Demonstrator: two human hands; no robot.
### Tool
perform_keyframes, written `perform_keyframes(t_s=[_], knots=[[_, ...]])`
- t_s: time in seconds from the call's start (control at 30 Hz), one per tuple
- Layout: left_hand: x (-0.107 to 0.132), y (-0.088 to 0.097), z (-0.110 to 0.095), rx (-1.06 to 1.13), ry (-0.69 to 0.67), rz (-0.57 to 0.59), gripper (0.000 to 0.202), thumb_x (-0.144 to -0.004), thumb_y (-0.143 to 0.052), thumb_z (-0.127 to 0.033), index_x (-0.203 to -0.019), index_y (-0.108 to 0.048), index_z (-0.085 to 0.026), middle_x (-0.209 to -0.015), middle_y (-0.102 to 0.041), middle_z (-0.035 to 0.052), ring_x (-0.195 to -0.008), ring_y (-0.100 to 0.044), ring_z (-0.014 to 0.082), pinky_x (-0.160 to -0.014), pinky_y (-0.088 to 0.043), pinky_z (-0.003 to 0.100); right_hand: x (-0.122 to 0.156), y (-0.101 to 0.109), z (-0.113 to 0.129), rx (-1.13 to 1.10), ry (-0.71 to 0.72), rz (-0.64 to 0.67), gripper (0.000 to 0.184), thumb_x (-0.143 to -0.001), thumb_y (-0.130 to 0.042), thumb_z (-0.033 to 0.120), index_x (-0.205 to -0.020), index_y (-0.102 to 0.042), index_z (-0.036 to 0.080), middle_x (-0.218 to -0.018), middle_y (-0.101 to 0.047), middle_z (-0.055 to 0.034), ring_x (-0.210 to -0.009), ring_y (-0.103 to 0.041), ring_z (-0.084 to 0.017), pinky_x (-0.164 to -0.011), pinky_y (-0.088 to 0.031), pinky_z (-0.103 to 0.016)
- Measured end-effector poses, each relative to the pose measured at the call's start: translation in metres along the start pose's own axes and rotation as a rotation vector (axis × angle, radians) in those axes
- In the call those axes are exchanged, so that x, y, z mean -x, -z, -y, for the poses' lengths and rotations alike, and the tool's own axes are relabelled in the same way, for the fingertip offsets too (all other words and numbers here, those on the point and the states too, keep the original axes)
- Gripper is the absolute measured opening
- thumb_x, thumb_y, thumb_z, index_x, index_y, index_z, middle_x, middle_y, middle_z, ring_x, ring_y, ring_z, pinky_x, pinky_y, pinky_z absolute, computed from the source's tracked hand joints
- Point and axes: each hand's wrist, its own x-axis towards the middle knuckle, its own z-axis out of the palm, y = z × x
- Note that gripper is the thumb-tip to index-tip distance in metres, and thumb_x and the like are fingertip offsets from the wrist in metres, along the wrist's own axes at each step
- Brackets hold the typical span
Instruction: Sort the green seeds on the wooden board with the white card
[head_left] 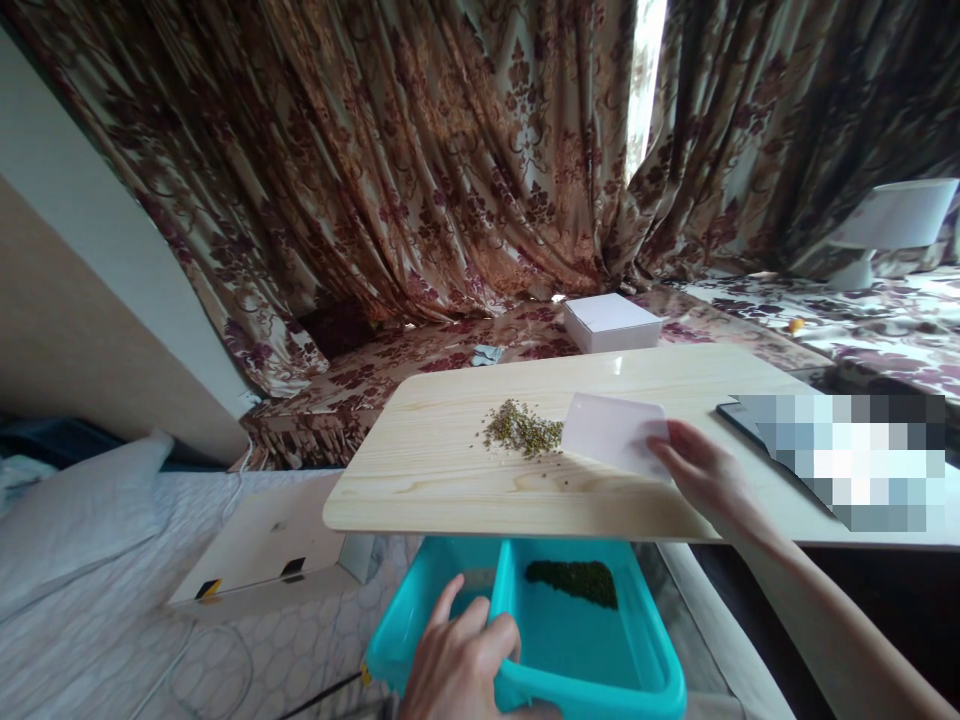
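My right hand [701,462] pinches the right end of a pale, translucent plastic scraper [609,432], fingers and thumb closed on its edge. The scraper's left edge meets a loose heap of small green beans [523,428], which look like mung beans mixed with darker bits, on the light wooden table [435,490]. Below the table's front edge is a turquoise two-compartment bin [671,665]. Curled over its middle divider and near rim, my left hand [465,660] grips the bin. A dark green pile of beans [576,582] lies in the right compartment; some contents show faintly in the left one.
On the table's right side lies a dark-edged device [772,440], partly pixelated. A white box [611,322] stands behind the table. To the left, a flat carton [262,540] and a pillow [90,495] rest on the bed. A lamp [900,220] stands far right.
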Motion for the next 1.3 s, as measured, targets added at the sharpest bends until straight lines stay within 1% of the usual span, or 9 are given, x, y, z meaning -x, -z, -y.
perform_keyframes(t_s=[0.1, 0.27, 0.47, 0.7, 0.8, 0.93, 1.03, 1.2, 1.3], knots=[[-0.001, 0.000, -0.003, -0.005, 0.015, -0.031, 0.041, -0.055, -0.089, -0.040, -0.070, -0.055, -0.022, -0.067, -0.053, -0.0062, -0.068, -0.063, 0.0187, -0.097, -0.043, 0.059, 0.000, -0.001, 0.000, -0.017, -0.014, 0.032, 0.020, -0.069, -0.065, 0.037, -0.082, -0.065, 0.022, -0.080, -0.076, -0.0061, -0.073, -0.071, -0.023, -0.060, -0.056, -0.032], [-0.001, 0.002, -0.005, 0.020, 0.028, -0.045, 0.039, -0.057, -0.087, -0.038, -0.069, -0.054, -0.022, -0.067, -0.051, -0.0069, -0.067, -0.062, 0.0173, -0.099, -0.041, 0.058, 0.003, 0.002, 0.004, -0.019, -0.017, 0.021, 0.022, -0.069, -0.065, 0.037, -0.085, -0.066, 0.022, -0.082, -0.075, -0.0069, -0.077, -0.071, -0.024, -0.066, -0.056, -0.033], [0.000, -0.001, 0.000, 0.012, 0.009, -0.030, 0.039, -0.059, -0.086, -0.043, -0.072, -0.055, -0.023, -0.068, -0.054, -0.0066, -0.069, -0.063, 0.0185, -0.097, -0.042, 0.059, 0.006, 0.007, 0.002, -0.079, -0.007, 0.042, 0.023, -0.066, -0.069, 0.039, -0.083, -0.067, 0.023, -0.084, -0.076, -0.0060, -0.080, -0.071, -0.025, -0.069, -0.057, -0.034], [0.000, -0.006, 0.006, -0.033, -0.039, -0.035, 0.036, -0.063, -0.083, -0.043, -0.074, -0.056, -0.024, -0.070, -0.056, -0.0061, -0.066, -0.062, 0.0179, -0.098, -0.042, 0.056, 0.006, 0.013, -0.001, -0.039, 0.005, -0.003, 0.019, -0.066, -0.067, 0.036, -0.081, -0.066, 0.024, -0.081, -0.076, -0.0049, -0.081, -0.071, -0.025, -0.071, -0.057, -0.035], [0.000, -0.006, 0.007, -0.050, -0.057, -0.033, 0.034, -0.066, -0.081, -0.043, -0.074, -0.055, -0.024, -0.070, -0.056, -0.0061, -0.064, -0.061, 0.0171, -0.097, -0.043, 0.055, 0.004, 0.010, -0.005, -0.024, -0.016, 0.004, 0.019, -0.067, -0.066, 0.035, -0.082, -0.066, 0.023, -0.082, -0.076, -0.0056, -0.080, -0.071, -0.025, -0.069, -0.056, -0.034], [0.002, -0.006, 0.007, -0.052, -0.049, -0.031, 0.036, -0.065, -0.083, -0.045, -0.074, -0.056, -0.024, -0.070, -0.056, -0.0059, -0.065, -0.062, 0.0178, -0.097, -0.043, 0.055, 0.001, 0.000, -0.008, -0.045, -0.019, 0.025, 0.023, -0.067, -0.067, 0.040, -0.082, -0.065, 0.022, -0.081, -0.075, -0.0064, -0.075, -0.071, -0.024, -0.064, -0.056, -0.034], [0.002, -0.006, 0.006, -0.052, -0.041, -0.035, 0.036, -0.065, -0.083, -0.044, -0.074, -0.055, -0.024, -0.070, -0.055, -0.0059, -0.065, -0.061, 0.0178, -0.097, -0.043, 0.055, 0.001, -0.004, -0.004, -0.067, -0.003, 0.047, 0.027, -0.066, -0.067, 0.044, -0.081, -0.064, 0.022, -0.082, -0.075, -0.0075, -0.077, -0.071, -0.025, -0.068, -0.057, -0.035], [0.002, -0.007, 0.006, -0.047, -0.046, -0.045, 0.033, -0.068, -0.079, -0.043, -0.074, -0.053, -0.024, -0.068, -0.053, -0.0063, -0.063, -0.061, 0.0173, -0.098, -0.043, 0.055, 0.007, 0.001, 0.005, -0.070, 0.003, 0.054, 0.032, -0.066, -0.070, 0.047, -0.085, -0.064, 0.022, -0.083, -0.075, -0.0084, -0.081, -0.072, -0.026, -0.071, -0.058, -0.035], [0.002, -0.009, 0.009, -0.077, -0.062, -0.054, 0.023, -0.071, -0.073, -0.032, -0.072, -0.051, -0.025, -0.066, -0.049, -0.0068, -0.060, -0.059, 0.0161, -0.100, -0.043, 0.051, 0.008, 0.006, 0.004, -0.064, -0.006, 0.056, 0.034, -0.064, -0.070, 0.050, -0.083, -0.064, 0.023, -0.081, -0.075, -0.0086, -0.079, -0.072, -0.027, -0.069, -0.058, -0.035]])
